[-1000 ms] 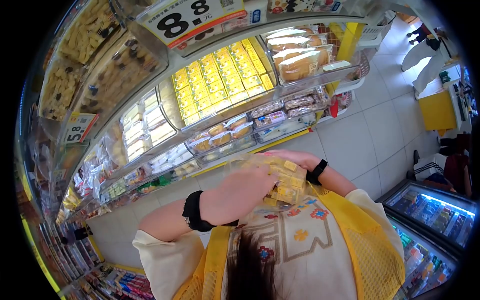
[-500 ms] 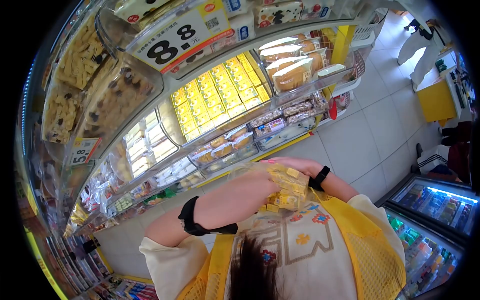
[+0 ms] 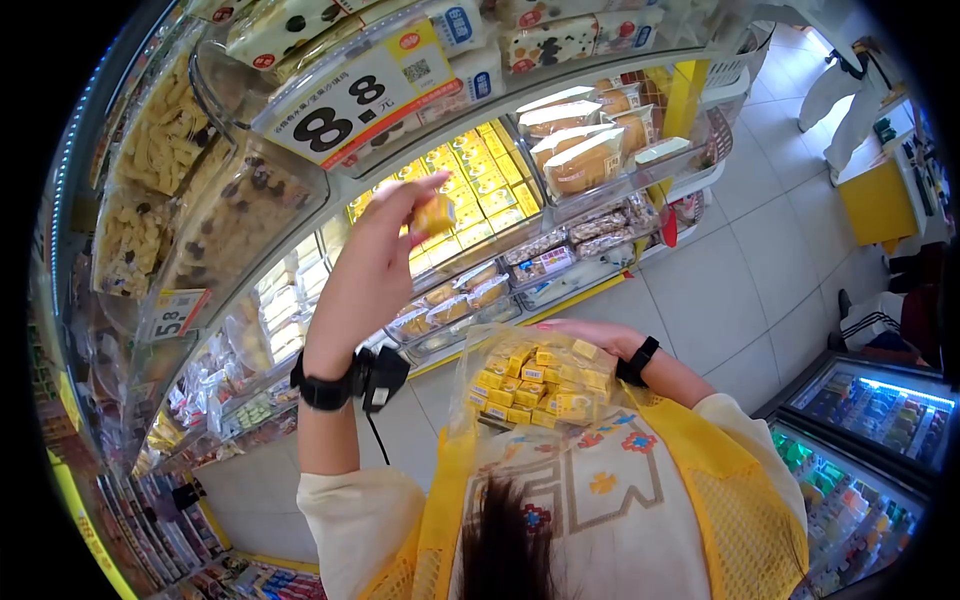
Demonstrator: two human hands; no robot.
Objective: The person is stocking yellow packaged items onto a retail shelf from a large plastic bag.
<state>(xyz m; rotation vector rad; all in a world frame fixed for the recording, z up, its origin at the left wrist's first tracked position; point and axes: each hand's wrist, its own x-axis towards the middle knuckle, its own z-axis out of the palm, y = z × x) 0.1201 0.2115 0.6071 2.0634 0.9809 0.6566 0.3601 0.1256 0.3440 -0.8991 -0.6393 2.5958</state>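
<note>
Raised in front of the lit shelf, my left hand (image 3: 385,235) pinches a small yellow box (image 3: 436,214) between thumb and fingers. Behind it, rows of matching yellow boxes (image 3: 487,190) fill a clear shelf bin. Against my chest is a clear plastic bag (image 3: 468,365) holding several loose yellow boxes (image 3: 530,385). My right hand (image 3: 595,333) grips the bag at its far right side, and its fingers are partly hidden by the plastic. Both wrists wear black bands.
Packaged bread (image 3: 585,158) stands right of the yellow boxes. A large price sign (image 3: 350,100) hangs above them, with nougat-like snacks (image 3: 235,200) at left. Lower bins hold wrapped cakes (image 3: 450,303). A glass-topped freezer (image 3: 870,410) stands at right; other people (image 3: 845,100) are farther off on the tiled floor.
My left hand has moved from the bag up and left to the shelf, with a yellow box in its fingers. The bag's boxes now show more fully. My right hand stays at the bag.
</note>
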